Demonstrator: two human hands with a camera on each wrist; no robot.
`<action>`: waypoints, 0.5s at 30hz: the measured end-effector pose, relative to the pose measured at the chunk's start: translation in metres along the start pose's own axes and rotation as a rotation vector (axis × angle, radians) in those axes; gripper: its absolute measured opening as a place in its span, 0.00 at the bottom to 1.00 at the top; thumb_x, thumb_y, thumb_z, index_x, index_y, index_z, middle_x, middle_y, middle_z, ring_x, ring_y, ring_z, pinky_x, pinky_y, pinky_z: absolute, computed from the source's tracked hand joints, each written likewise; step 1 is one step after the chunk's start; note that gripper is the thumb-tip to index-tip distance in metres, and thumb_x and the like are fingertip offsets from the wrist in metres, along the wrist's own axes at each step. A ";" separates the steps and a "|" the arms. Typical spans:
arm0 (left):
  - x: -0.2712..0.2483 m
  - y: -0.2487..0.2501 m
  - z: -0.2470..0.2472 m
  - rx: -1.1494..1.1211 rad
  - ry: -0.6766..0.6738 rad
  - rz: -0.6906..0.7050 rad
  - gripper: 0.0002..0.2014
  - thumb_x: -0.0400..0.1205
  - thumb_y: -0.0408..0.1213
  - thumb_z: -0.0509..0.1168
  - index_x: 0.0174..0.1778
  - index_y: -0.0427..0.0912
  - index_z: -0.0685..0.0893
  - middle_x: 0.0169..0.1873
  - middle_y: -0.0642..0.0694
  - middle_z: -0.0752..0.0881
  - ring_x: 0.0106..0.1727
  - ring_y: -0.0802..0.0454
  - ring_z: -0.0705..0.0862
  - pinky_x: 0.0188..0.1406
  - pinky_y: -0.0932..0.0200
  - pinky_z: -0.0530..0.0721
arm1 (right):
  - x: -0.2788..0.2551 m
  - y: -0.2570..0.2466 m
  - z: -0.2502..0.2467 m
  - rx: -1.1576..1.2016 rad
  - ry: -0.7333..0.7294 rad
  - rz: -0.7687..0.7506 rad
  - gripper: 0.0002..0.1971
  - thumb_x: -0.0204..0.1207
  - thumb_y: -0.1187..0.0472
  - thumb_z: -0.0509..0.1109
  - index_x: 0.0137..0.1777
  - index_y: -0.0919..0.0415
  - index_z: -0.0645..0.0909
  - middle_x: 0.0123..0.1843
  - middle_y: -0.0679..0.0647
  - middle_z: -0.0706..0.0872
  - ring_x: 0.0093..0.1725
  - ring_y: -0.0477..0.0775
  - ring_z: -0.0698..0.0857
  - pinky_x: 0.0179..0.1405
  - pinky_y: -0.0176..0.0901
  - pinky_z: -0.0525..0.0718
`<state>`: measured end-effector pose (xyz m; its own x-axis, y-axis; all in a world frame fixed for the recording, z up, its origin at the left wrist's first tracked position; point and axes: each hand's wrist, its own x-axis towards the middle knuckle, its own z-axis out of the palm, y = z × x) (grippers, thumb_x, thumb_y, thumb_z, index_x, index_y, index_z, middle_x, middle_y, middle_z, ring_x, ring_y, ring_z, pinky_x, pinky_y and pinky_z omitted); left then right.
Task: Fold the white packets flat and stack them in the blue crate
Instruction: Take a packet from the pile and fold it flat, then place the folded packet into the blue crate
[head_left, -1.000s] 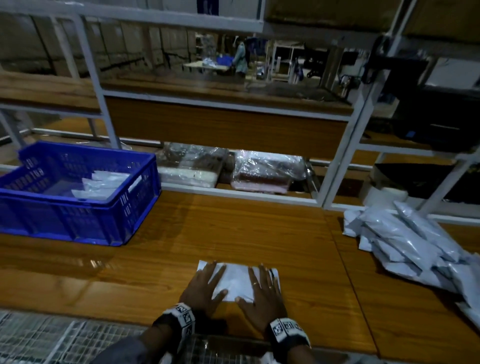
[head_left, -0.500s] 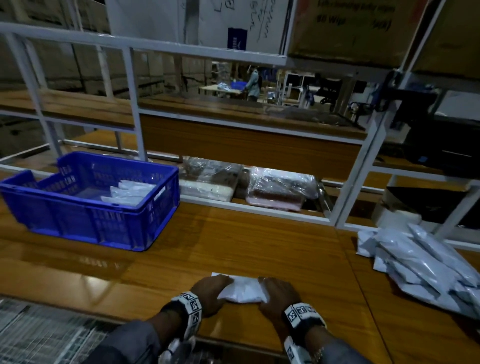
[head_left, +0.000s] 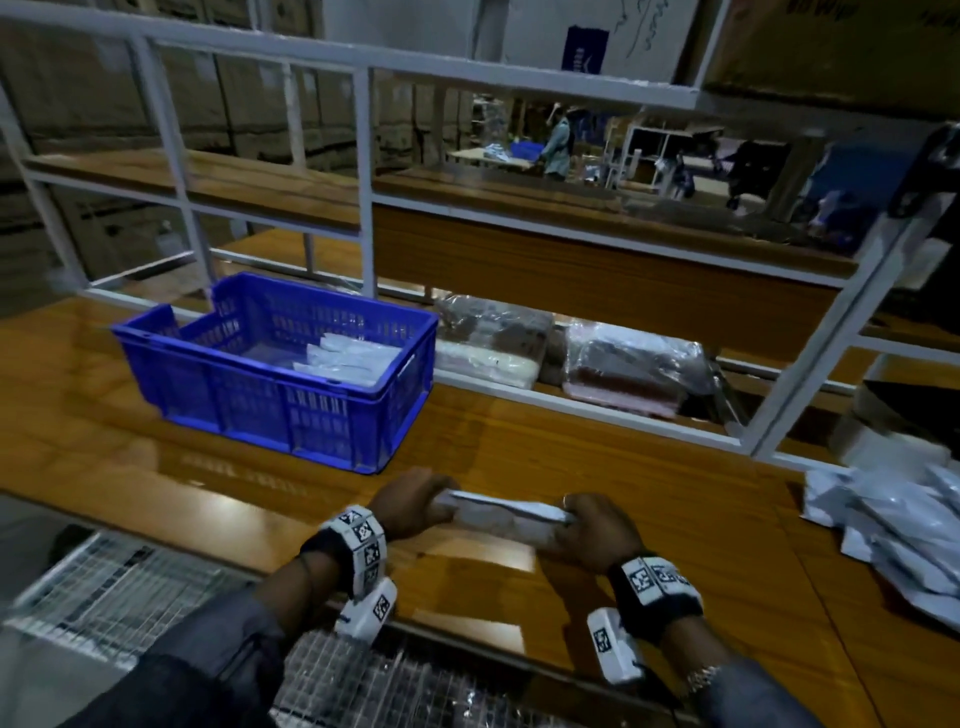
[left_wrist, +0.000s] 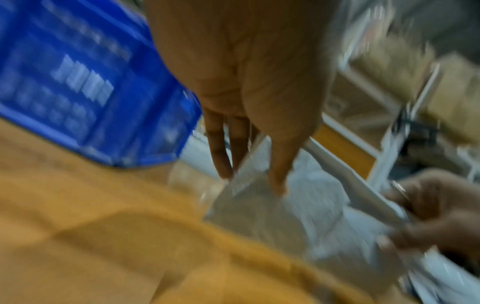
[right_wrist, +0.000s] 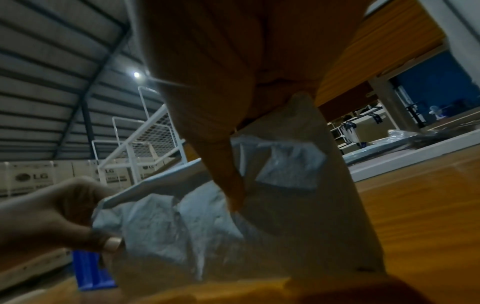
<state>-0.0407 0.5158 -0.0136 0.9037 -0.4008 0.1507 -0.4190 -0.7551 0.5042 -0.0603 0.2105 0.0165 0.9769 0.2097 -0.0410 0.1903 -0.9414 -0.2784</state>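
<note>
A folded white packet (head_left: 506, 514) is held just above the near edge of the wooden table (head_left: 571, 467). My left hand (head_left: 415, 504) pinches its left end and my right hand (head_left: 592, 527) pinches its right end. The left wrist view shows thumb and fingers (left_wrist: 221, 156) clamped on the packet (left_wrist: 298, 205). From the right wrist, the packet (right_wrist: 182, 222) looks crumpled between both hands. The blue crate (head_left: 291, 410) stands at the table's back left with several flat white packets (head_left: 348, 358) inside. A pile of unfolded white packets (head_left: 898, 525) lies at the right edge.
A white metal shelf frame (head_left: 369, 182) rises behind the table. Plastic-wrapped bundles (head_left: 628, 369) sit under its lower shelf, right of the crate. A wire mesh panel (head_left: 119, 587) lies below the table's near edge. Bare wood stretches between crate and pile.
Both hands went from pressing flat on the packet to pinching its ends and lifting it off the table. The view swung left and up.
</note>
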 end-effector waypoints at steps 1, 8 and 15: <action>-0.004 -0.004 -0.013 -0.037 0.004 -0.006 0.08 0.79 0.45 0.76 0.49 0.47 0.90 0.44 0.45 0.91 0.46 0.47 0.88 0.38 0.55 0.77 | 0.001 -0.009 -0.005 0.040 0.008 0.005 0.06 0.76 0.52 0.75 0.49 0.50 0.84 0.46 0.49 0.86 0.43 0.50 0.85 0.40 0.50 0.86; -0.023 -0.033 -0.118 -0.246 0.022 -0.043 0.12 0.72 0.49 0.83 0.39 0.46 0.92 0.30 0.50 0.90 0.30 0.59 0.84 0.27 0.56 0.78 | 0.026 -0.069 -0.050 0.250 0.015 -0.182 0.16 0.63 0.41 0.85 0.36 0.50 0.85 0.34 0.47 0.88 0.35 0.44 0.86 0.33 0.50 0.83; -0.011 -0.049 -0.231 -0.098 0.153 -0.095 0.18 0.72 0.59 0.80 0.45 0.49 0.93 0.35 0.46 0.92 0.36 0.46 0.90 0.35 0.43 0.87 | 0.101 -0.114 -0.083 0.351 0.182 -0.453 0.11 0.69 0.47 0.83 0.46 0.51 0.91 0.39 0.46 0.90 0.37 0.43 0.86 0.37 0.58 0.86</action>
<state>-0.0097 0.6768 0.1561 0.9446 -0.2411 0.2225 -0.3276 -0.7286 0.6015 0.0244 0.3167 0.1235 0.8128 0.4917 0.3125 0.5786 -0.6188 -0.5314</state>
